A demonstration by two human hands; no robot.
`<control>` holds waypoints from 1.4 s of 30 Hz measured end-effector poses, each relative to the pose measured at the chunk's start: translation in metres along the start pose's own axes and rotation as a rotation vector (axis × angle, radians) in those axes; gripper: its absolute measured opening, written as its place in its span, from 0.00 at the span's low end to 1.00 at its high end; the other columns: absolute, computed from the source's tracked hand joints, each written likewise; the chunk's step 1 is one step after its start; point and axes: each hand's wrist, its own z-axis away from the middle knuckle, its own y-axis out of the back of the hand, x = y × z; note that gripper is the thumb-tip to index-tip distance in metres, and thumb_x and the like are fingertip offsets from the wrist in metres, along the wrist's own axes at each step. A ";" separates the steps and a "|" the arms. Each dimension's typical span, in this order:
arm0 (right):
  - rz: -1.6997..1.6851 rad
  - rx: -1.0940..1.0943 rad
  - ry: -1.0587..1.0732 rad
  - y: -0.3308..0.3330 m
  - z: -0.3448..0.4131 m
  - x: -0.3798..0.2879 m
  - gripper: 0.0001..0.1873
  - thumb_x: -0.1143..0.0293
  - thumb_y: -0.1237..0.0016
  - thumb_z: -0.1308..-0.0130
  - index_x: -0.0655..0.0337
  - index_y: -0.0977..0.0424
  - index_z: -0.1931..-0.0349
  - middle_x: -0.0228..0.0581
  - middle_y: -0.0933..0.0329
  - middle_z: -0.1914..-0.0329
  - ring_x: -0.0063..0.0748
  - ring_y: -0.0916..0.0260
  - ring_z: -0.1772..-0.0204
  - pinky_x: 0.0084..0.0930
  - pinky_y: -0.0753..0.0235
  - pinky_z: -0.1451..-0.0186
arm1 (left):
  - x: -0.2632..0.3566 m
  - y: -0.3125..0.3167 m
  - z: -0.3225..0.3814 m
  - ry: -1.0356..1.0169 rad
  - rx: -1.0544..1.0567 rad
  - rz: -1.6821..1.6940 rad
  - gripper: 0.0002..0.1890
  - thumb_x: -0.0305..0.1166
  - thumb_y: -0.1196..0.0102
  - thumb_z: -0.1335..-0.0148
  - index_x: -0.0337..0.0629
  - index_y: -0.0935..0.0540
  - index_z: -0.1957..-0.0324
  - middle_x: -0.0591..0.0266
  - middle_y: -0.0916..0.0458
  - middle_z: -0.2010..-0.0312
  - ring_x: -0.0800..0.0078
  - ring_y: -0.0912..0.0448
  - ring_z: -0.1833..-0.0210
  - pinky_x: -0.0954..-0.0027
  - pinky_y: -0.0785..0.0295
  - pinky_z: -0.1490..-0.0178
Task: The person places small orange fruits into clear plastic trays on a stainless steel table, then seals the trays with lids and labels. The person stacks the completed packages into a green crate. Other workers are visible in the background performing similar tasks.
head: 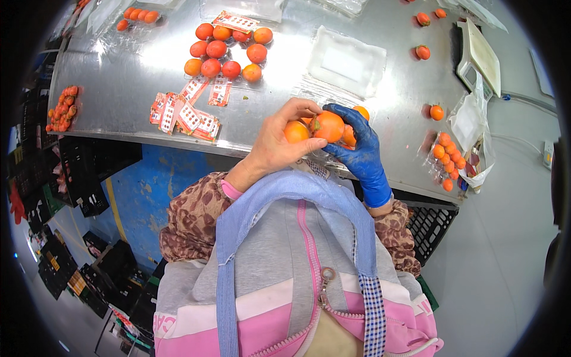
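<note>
Near the front edge of the steel table, my bare left hand (285, 136) and my blue-gloved right hand (359, 145) hold an orange persimmon (328, 126) between them, its green calyx facing left. My left hand also curls around another orange fruit (296, 132). More orange fruit (360, 112) shows behind and beneath my right hand, partly hidden by it. Clear plastic trays (345, 62) lie just beyond my hands. To the left, persimmons (217, 49) sit in clear trays, one printed card (234, 21) on top. Several printed cards (189, 117) are spread below them.
On the right stand a weighing scale (481, 60), loose persimmons (436, 112), a pack of small orange fruit (447, 154) and a plastic bag (468, 120). Another fruit pack (64, 109) lies at the far left. A black crate (430, 223) is under the table's right end.
</note>
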 end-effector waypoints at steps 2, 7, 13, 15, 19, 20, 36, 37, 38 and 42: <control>-0.031 0.010 0.021 -0.001 0.001 0.002 0.34 0.69 0.31 0.53 0.59 0.30 0.43 0.39 0.26 0.44 0.36 0.28 0.41 0.32 0.29 0.38 | 0.002 0.002 0.000 -0.016 -0.015 -0.012 0.24 0.27 0.35 0.45 0.39 0.30 0.47 0.60 0.23 0.52 0.76 0.25 0.52 0.73 0.31 0.49; -0.042 0.011 0.074 -0.002 0.003 0.006 0.33 0.70 0.32 0.53 0.58 0.29 0.44 0.38 0.25 0.44 0.35 0.28 0.41 0.31 0.29 0.38 | 0.007 0.006 0.000 -0.120 -0.030 -0.149 0.19 0.27 0.39 0.44 0.38 0.27 0.51 0.56 0.21 0.53 0.75 0.23 0.59 0.73 0.29 0.54; -0.044 0.026 0.073 -0.003 0.002 0.009 0.33 0.70 0.32 0.53 0.57 0.28 0.45 0.38 0.25 0.44 0.37 0.27 0.42 0.32 0.29 0.39 | 0.015 0.004 -0.003 -0.274 0.071 -0.442 0.17 0.27 0.39 0.46 0.36 0.24 0.54 0.52 0.19 0.63 0.62 0.18 0.65 0.69 0.24 0.62; -0.047 0.036 0.072 -0.003 0.002 0.010 0.32 0.70 0.32 0.53 0.57 0.28 0.45 0.38 0.25 0.44 0.37 0.27 0.42 0.32 0.29 0.39 | 0.015 0.004 -0.003 -0.287 0.094 -0.491 0.17 0.28 0.37 0.47 0.37 0.24 0.55 0.52 0.19 0.65 0.58 0.17 0.65 0.67 0.24 0.62; 0.037 0.036 0.033 0.002 0.007 0.011 0.31 0.71 0.32 0.53 0.59 0.28 0.46 0.40 0.24 0.46 0.38 0.27 0.43 0.32 0.29 0.39 | 0.009 0.005 -0.003 -0.334 0.070 -0.495 0.16 0.28 0.36 0.49 0.37 0.23 0.58 0.54 0.18 0.66 0.62 0.17 0.67 0.69 0.24 0.63; 0.067 0.030 0.034 0.005 0.009 0.009 0.31 0.72 0.32 0.53 0.60 0.28 0.46 0.41 0.24 0.46 0.38 0.27 0.43 0.32 0.29 0.39 | 0.008 0.009 -0.003 -0.348 0.074 -0.518 0.16 0.27 0.35 0.49 0.37 0.23 0.58 0.54 0.18 0.67 0.63 0.17 0.68 0.69 0.24 0.64; 0.026 0.061 -0.007 -0.005 0.008 0.012 0.30 0.76 0.34 0.52 0.61 0.30 0.46 0.42 0.25 0.48 0.38 0.27 0.48 0.33 0.28 0.43 | 0.008 -0.007 0.003 -0.488 0.319 -0.835 0.07 0.26 0.41 0.51 0.40 0.24 0.69 0.59 0.25 0.79 0.61 0.23 0.75 0.63 0.29 0.73; 0.032 0.060 -0.011 -0.005 0.008 0.011 0.31 0.77 0.34 0.52 0.61 0.30 0.45 0.43 0.25 0.48 0.38 0.27 0.47 0.33 0.28 0.43 | 0.008 -0.007 0.003 -0.439 0.330 -0.777 0.07 0.26 0.41 0.50 0.40 0.24 0.69 0.58 0.25 0.78 0.61 0.23 0.74 0.63 0.28 0.73; 0.096 0.055 0.047 -0.005 0.007 0.010 0.31 0.76 0.34 0.52 0.61 0.31 0.45 0.44 0.25 0.48 0.39 0.27 0.47 0.33 0.28 0.43 | 0.008 -0.008 0.003 -0.386 0.342 -0.719 0.06 0.26 0.42 0.50 0.40 0.24 0.69 0.57 0.24 0.78 0.60 0.22 0.73 0.63 0.28 0.72; 0.243 0.057 0.173 -0.007 0.005 0.006 0.31 0.77 0.34 0.52 0.63 0.31 0.45 0.46 0.25 0.47 0.42 0.26 0.46 0.34 0.29 0.42 | 0.009 -0.009 0.004 -0.120 0.364 -0.476 0.05 0.27 0.42 0.48 0.39 0.23 0.69 0.54 0.21 0.75 0.57 0.20 0.69 0.64 0.25 0.68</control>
